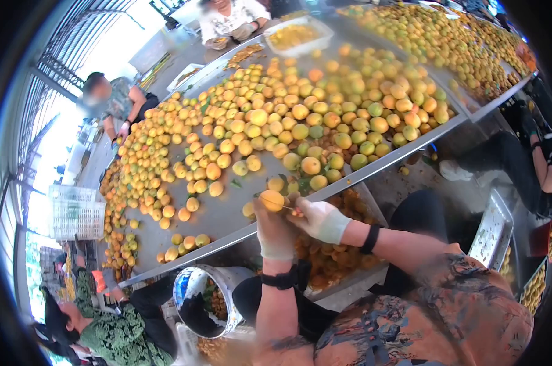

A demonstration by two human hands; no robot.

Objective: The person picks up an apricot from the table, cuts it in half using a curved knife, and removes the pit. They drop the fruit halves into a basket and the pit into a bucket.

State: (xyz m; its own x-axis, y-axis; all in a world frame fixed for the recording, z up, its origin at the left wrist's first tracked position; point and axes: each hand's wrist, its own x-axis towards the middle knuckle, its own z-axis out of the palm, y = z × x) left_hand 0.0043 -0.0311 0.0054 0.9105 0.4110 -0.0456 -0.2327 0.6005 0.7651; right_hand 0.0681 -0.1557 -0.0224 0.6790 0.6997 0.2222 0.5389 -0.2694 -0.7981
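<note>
My left hand (274, 230), in a whitish work glove with stained fingers, is closed around a yellow-orange apricot (272, 200) near the table's front edge. Beside it, my right hand (322, 221), also gloved, grips a small tool (296, 212) with a reddish handle; a thin metal part reaches from it to the fruit's side. The tool's exact kind does not show. Just beyond my hands, loose apricots (311, 165) in yellow, orange and green lie spread over the metal table (230, 194). Below my wrists stands a crate of apricot pieces (343, 271).
A white bucket (230, 305) stands at lower left, near a seated person in green (120, 329). More people work across the table, one beside a white tub (297, 36). A white plastic basket (76, 212) is at far left; the table's raised metal rim (404, 145) runs diagonally.
</note>
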